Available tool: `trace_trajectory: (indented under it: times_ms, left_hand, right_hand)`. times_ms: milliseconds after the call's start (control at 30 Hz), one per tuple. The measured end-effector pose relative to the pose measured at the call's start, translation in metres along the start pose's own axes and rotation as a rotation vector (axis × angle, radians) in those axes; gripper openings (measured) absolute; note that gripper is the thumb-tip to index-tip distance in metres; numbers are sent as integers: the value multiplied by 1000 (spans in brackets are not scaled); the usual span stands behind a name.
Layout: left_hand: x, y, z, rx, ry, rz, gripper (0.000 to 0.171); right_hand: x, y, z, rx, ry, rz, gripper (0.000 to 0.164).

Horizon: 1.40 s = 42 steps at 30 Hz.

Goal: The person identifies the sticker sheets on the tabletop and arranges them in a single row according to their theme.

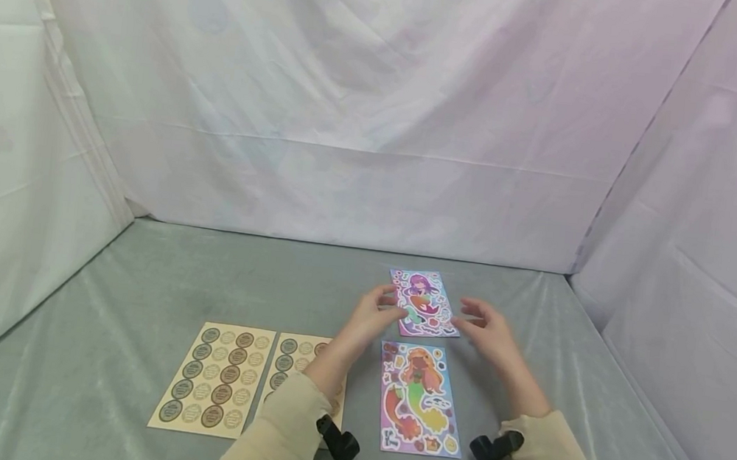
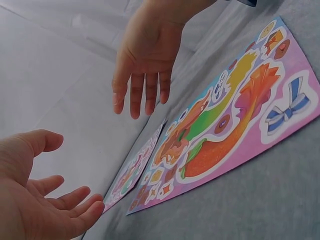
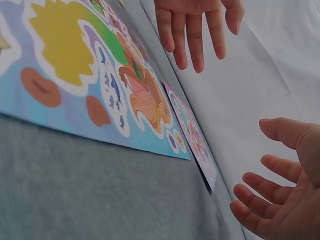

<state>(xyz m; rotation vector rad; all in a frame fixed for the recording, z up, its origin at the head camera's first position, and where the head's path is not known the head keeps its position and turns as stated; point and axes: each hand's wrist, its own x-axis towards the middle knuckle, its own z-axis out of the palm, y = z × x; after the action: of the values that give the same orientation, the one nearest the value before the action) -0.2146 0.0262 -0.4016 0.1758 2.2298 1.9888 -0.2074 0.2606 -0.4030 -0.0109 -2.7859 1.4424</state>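
A sticker sheet with a purple-haired mermaid (image 1: 424, 302) lies on the grey cloth, flanked by both hands. My left hand (image 1: 366, 322) is at its left side, overlapping its edge in the head view. On the opposite side, my right hand (image 1: 490, 338) has its fingertips close to the lower right corner. Fingers of both hands are relaxed and spread, with nothing held, as the left wrist view shows of the left hand (image 2: 45, 190) and the right wrist view of the right hand (image 3: 282, 185). Nearer me lies a second mermaid sticker sheet (image 1: 415, 401), orange-haired with a green-and-yellow tail.
Two cream sheets of round label stickers lie at the left: one fully visible (image 1: 210, 378), the other (image 1: 289, 359) partly hidden under my left forearm. White fabric walls (image 1: 345, 191) enclose the grey-covered table (image 1: 135, 296) at the back and sides.
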Motion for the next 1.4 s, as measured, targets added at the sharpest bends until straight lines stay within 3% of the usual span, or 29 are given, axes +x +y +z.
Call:
trace_trajectory:
  times_ms: [267,700,933,1400]
  left_hand:
    - [8,-8,9,-28,45,-12,61]
    - [13,-20,18,-101,92,-49,64]
    - [15,-24,20,-141,73,-58,69]
    - [13,-25,19,-118,30,-79,75]
  right_hand:
    - [13,3,6,10,10,39,59]
    - [25,7,15,35,10,20,59]
    - [27,10,19,34,7,55,59]
    - [25,12,19,56,-1,80,59]
